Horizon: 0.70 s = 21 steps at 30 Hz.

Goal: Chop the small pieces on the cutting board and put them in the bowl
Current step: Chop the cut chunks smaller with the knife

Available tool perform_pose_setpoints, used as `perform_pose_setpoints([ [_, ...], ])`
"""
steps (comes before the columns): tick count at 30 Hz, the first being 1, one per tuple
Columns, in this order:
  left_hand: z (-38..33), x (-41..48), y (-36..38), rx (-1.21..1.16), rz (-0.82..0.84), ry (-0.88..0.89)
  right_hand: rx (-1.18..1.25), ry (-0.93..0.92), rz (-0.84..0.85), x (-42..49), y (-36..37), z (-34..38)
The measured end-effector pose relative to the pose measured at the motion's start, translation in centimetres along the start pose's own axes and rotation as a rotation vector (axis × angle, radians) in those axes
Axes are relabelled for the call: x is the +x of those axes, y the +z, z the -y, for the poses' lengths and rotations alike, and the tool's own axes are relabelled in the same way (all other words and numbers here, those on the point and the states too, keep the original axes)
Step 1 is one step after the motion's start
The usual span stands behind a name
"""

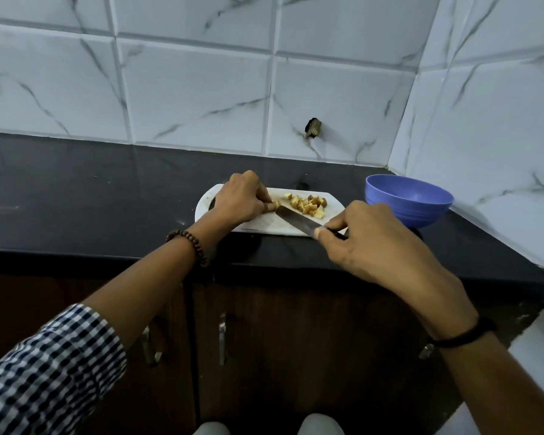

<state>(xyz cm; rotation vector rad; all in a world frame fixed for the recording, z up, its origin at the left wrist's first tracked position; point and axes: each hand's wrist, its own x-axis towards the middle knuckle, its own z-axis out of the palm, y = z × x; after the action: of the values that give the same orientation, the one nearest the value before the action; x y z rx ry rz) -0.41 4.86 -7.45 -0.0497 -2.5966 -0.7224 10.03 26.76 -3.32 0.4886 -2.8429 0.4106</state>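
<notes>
A white cutting board [264, 227] lies on the black counter. Several small yellow-brown chopped pieces [308, 204] sit in a loose pile on its far right part. My left hand [242, 197] rests on the board's left part and pinches one small piece [276, 205] with curled fingertips. My right hand [368, 237] grips the knife [297, 221] by its handle, the blade slanting left with its tip right beside the pinched piece. A blue bowl [409, 199] stands just right of the board; its inside looks empty.
The black counter [91, 199] runs left along a marble-tiled wall [201, 89], which turns a corner right behind the bowl. Brown cabinet doors with metal handles [222, 337] are below the counter's front edge.
</notes>
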Motion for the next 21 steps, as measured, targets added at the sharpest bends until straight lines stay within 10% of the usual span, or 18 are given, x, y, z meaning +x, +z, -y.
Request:
perform_pose_setpoints([
  [21,-2.4,2.2,-1.2,-0.073,0.215,-0.097,0.154,0.040,-0.096,1.3,0.4,-2.0],
])
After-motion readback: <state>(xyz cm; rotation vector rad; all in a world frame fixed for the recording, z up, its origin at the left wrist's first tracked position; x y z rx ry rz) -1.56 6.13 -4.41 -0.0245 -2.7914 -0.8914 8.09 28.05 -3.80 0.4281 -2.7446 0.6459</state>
